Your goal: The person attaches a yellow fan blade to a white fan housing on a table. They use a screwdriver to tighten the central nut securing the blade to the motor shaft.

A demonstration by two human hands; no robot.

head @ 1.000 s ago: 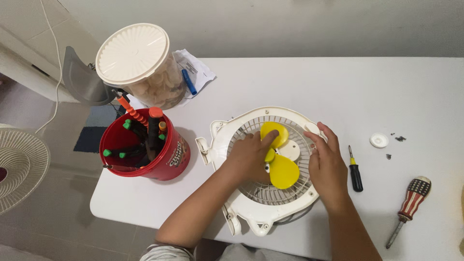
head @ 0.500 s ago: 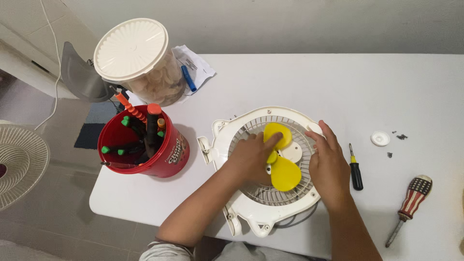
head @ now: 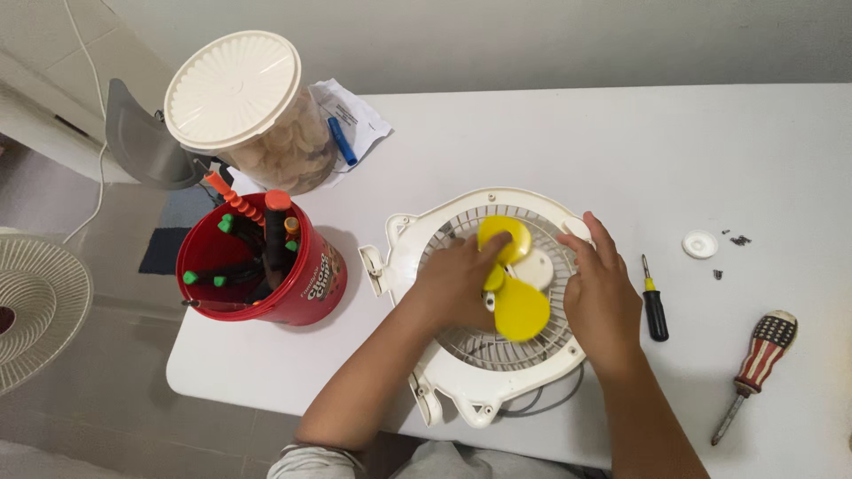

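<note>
A white fan housing with a grille [head: 417, 239] lies flat on the white table [head: 550, 142]. A yellow fan blade [head: 519, 309] sits on its middle over a white hub [head: 536, 266]. My left hand [head: 453, 284] rests on the blade's left side, one finger stretched onto the upper yellow lobe [head: 513, 232]. My right hand [head: 603, 297] lies palm down on the housing's right rim, fingers together, holding it steady.
A small black screwdriver with a yellow collar [head: 654, 306] lies right of the fan. A flag-patterned screwdriver [head: 756, 359], a white round cap [head: 699, 244] and loose screws [head: 738, 239] lie farther right. A red tool tub [head: 306, 279] and a lidded jar [head: 240, 102] stand at left.
The lower yellow lobe looks blurred and has shifted slightly under my left hand. Both hands stay on the fan; the view has drifted a little.
</note>
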